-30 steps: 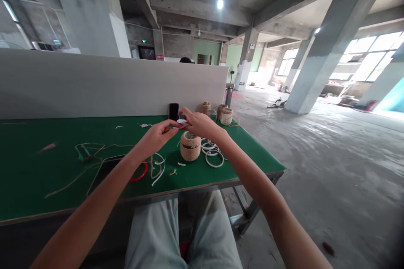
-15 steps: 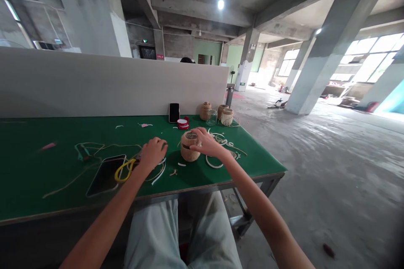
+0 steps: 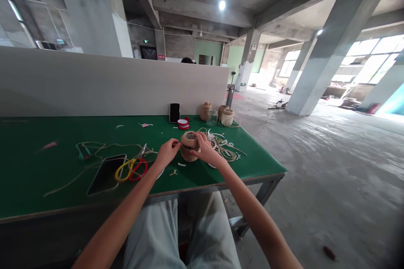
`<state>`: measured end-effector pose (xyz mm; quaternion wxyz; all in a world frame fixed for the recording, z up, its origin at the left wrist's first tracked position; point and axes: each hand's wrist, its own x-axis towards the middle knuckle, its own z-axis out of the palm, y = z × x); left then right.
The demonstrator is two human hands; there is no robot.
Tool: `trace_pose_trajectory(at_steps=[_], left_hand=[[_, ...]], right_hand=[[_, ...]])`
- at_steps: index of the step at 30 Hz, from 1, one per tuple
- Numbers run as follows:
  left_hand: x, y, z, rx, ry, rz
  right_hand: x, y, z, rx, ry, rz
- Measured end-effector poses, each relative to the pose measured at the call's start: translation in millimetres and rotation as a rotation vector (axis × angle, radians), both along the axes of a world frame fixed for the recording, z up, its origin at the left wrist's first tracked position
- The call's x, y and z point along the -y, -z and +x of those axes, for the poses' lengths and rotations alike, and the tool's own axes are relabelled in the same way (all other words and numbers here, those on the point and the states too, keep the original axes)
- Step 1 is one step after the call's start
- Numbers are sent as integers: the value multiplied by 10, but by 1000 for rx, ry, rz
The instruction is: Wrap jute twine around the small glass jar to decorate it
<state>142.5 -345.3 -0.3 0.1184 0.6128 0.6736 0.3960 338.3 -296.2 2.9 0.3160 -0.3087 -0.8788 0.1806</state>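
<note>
A jar wrapped in twine [image 3: 188, 154], with a dark band round its middle, stands upright near the table's front edge. My right hand [image 3: 205, 150] is curled round the jar's right side, fingers near the rim and thumb on its front. At the jar's left side, my left hand [image 3: 168, 151] is closed in a pinch; whatever lies between its fingertips is too small to make out. Scissors [image 3: 138, 170] with one yellow and one red handle lie left of my left forearm. Loose twine and white cord [image 3: 225, 148] lie tangled beyond my right hand.
On the green table [image 3: 67, 132] lie a dark tablet-like slab [image 3: 106, 175] and a small green tool [image 3: 83, 151]. A phone [image 3: 174, 113], red tape rolls [image 3: 183, 123], a clear glass jar [image 3: 212, 117] and several wrapped jars [image 3: 227, 117] stand near the white partition [image 3: 113, 86].
My left hand has moved right, from above the scissors to the jar's left side, and its fingers have closed. The scissors are now uncovered. My right hand stays on the jar.
</note>
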Motion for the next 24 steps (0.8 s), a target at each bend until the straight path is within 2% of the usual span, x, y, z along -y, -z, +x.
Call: trace_pose_trajectory(at_steps=[15,24], left_hand=[[-11,26,56,190,-4,25],[-62,187,70,426,33,45]], right_hand=[[0,78,10,-67,-37,-58],[-16,125,-3,-100,-74,-23]])
